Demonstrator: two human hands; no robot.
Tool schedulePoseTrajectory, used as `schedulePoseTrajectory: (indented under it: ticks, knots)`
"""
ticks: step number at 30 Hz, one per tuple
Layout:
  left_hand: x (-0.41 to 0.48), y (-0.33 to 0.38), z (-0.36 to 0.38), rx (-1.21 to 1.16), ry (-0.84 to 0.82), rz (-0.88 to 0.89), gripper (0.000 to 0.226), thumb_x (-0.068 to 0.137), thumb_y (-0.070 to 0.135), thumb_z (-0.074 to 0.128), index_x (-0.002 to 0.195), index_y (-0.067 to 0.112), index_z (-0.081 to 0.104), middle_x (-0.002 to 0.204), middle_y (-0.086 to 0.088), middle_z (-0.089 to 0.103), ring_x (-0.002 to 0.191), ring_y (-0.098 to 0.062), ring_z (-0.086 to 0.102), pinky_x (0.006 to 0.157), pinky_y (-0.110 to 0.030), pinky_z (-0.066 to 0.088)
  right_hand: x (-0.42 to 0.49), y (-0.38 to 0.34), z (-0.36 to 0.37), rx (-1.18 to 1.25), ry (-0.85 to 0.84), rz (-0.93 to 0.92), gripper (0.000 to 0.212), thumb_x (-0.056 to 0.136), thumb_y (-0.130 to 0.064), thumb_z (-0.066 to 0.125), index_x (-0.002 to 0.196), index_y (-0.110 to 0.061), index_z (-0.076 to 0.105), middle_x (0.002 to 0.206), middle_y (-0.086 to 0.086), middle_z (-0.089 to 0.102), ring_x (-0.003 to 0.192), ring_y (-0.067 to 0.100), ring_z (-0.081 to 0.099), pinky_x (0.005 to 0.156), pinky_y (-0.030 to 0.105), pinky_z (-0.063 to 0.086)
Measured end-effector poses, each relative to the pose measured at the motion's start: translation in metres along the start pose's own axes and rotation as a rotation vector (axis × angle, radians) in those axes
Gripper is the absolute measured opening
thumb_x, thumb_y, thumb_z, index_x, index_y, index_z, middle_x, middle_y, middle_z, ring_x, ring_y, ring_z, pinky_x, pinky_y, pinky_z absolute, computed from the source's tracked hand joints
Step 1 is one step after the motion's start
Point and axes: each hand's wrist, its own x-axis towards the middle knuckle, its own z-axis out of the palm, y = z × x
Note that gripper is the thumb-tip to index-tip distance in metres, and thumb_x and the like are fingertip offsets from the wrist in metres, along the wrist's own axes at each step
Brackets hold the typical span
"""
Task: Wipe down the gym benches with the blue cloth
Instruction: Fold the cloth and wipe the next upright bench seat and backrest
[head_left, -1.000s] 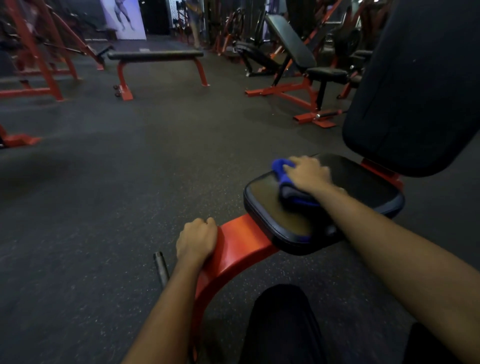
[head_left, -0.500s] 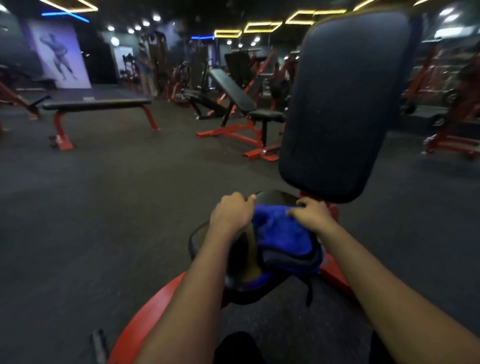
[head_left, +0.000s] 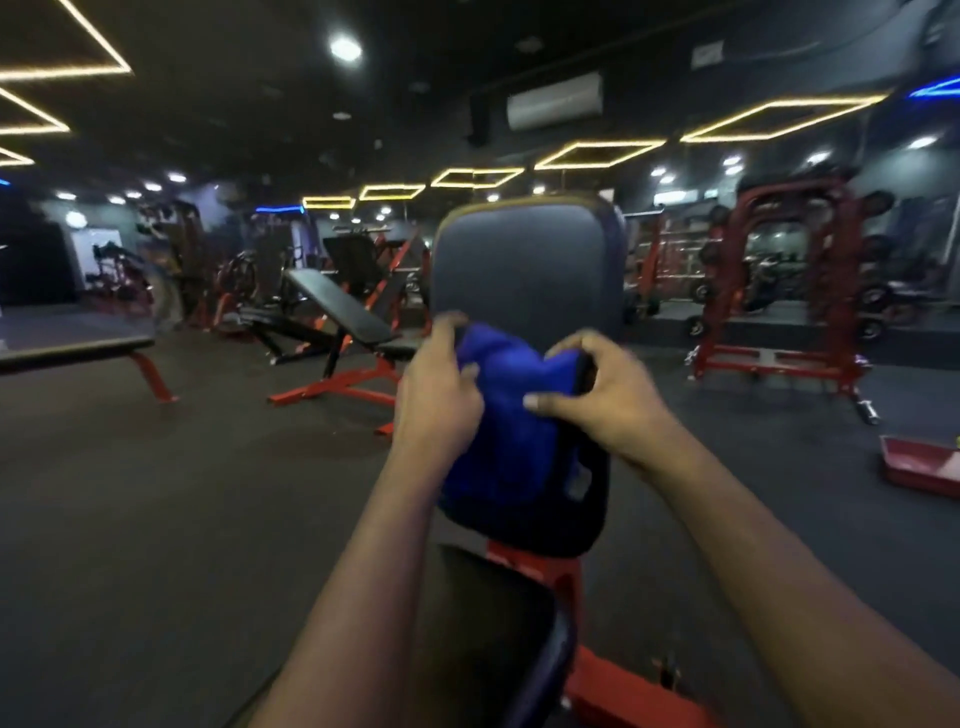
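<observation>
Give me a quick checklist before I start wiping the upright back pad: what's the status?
1. Blue cloth in hand: ok, left hand and right hand both grip it.
2. Cloth spread flat: not ok, bunched between the hands.
3. Back pad within view: ok, upright directly behind the cloth.
4. Cloth touching pad: cannot tell, blurred.
5. Seat pad clean: cannot tell, too dark.

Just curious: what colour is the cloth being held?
Blue; the cloth shows best in head view.
</observation>
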Motion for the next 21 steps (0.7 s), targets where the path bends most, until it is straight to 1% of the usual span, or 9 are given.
schedulePoseTrajectory:
  ticks: [4, 5, 7, 9, 11, 12, 16, 19, 21]
  knots:
    - [0.089, 0.062, 0.025, -0.045, 0.318, 0.283, 0.036, 0.091, 0.000, 0.045, 0.122, 0.016, 0.052, 0.111, -0.008, 0.051, 0.092, -0.023, 0.052, 0.073, -0.036, 0.040, 0.069, -0.006, -0.054, 0.175, 0.314, -0.207, 0.023, 0.087, -0.030, 0.075, 0.108, -0.025, 0.067, 0.103, -0.004, 0.070, 0.092, 0.004, 0.066, 0.081, 0.020, 0.052]
    - [0.107, 0.073, 0.037, -0.059, 0.333, 0.309, 0.032, 0.089, -0.001, 0.043, 0.115, 0.013, 0.056, 0.109, -0.008, 0.049, 0.092, -0.021, 0.050, 0.075, -0.039, 0.045, 0.085, -0.003, -0.066, 0.176, 0.384, -0.182, 0.018, 0.092, -0.034, 0.068, 0.109, -0.030, 0.066, 0.109, -0.002, 0.068, 0.099, 0.007, 0.066, 0.086, 0.024, 0.053]
    - [0.122, 0.083, 0.066, -0.181, 0.246, 0.319, 0.028, 0.096, 0.006, 0.043, 0.118, 0.014, 0.059, 0.123, -0.009, 0.047, 0.106, -0.019, 0.048, 0.096, -0.045, 0.047, 0.111, 0.012, -0.078, 0.238, 0.387, -0.073, 0.021, 0.095, -0.043, 0.056, 0.113, -0.038, 0.067, 0.121, 0.000, 0.066, 0.110, 0.017, 0.065, 0.092, 0.037, 0.056]
    - [0.120, 0.080, 0.096, -0.114, 0.105, 0.302, 0.046, 0.103, 0.039, 0.040, 0.147, 0.028, 0.041, 0.159, -0.009, 0.024, 0.142, -0.025, 0.026, 0.122, -0.049, 0.020, 0.124, 0.026, -0.084, 0.324, 0.272, -0.024, 0.028, 0.103, -0.035, 0.048, 0.124, -0.036, 0.066, 0.122, -0.002, 0.068, 0.111, 0.020, 0.067, 0.086, 0.036, 0.057]
    - [0.110, 0.070, 0.122, 0.061, 0.052, 0.327, 0.067, 0.098, 0.066, 0.028, 0.158, 0.043, 0.007, 0.167, 0.004, -0.015, 0.153, -0.024, -0.014, 0.119, -0.057, -0.012, 0.130, 0.031, -0.087, 0.374, 0.242, -0.036, 0.033, 0.107, -0.024, 0.040, 0.125, -0.030, 0.067, 0.119, -0.001, 0.071, 0.101, 0.015, 0.070, 0.078, 0.031, 0.057]
    - [0.108, 0.069, 0.131, 0.101, 0.062, 0.332, 0.072, 0.095, 0.073, 0.026, 0.156, 0.046, -0.002, 0.165, 0.007, -0.023, 0.151, -0.023, -0.024, 0.114, -0.063, -0.019, 0.133, 0.033, -0.088, 0.414, 0.249, -0.045, 0.035, 0.108, -0.021, 0.039, 0.125, -0.027, 0.068, 0.117, 0.000, 0.072, 0.095, 0.013, 0.071, 0.074, 0.030, 0.057]
    - [0.128, 0.072, 0.137, 0.244, 0.202, 0.384, 0.072, 0.088, 0.080, 0.032, 0.153, 0.053, 0.014, 0.167, 0.010, -0.010, 0.153, -0.027, -0.016, 0.110, -0.074, -0.011, 0.148, 0.046, -0.086, 0.589, 0.241, -0.058, 0.035, 0.104, -0.007, 0.039, 0.125, -0.006, 0.068, 0.118, 0.012, 0.072, 0.084, 0.020, 0.067, 0.073, 0.035, 0.056]
    - [0.156, 0.061, 0.126, 0.243, 0.226, 0.497, 0.058, 0.091, 0.072, 0.037, 0.146, 0.052, 0.034, 0.165, 0.013, 0.011, 0.154, -0.023, -0.002, 0.111, -0.076, -0.005, 0.155, 0.050, -0.085, 0.654, 0.250, -0.067, 0.036, 0.101, -0.003, 0.040, 0.119, -0.005, 0.070, 0.112, 0.009, 0.073, 0.069, 0.012, 0.064, 0.067, 0.035, 0.055]
    - [0.171, 0.064, 0.126, 0.114, 0.286, 0.334, 0.052, 0.093, 0.068, 0.035, 0.142, 0.050, 0.041, 0.163, 0.014, 0.019, 0.154, -0.021, 0.004, 0.112, -0.074, -0.005, 0.160, 0.052, -0.086, 0.665, 0.268, -0.084, 0.034, 0.101, -0.003, 0.041, 0.115, -0.005, 0.072, 0.104, 0.009, 0.073, 0.065, 0.011, 0.061, 0.063, 0.033, 0.054]
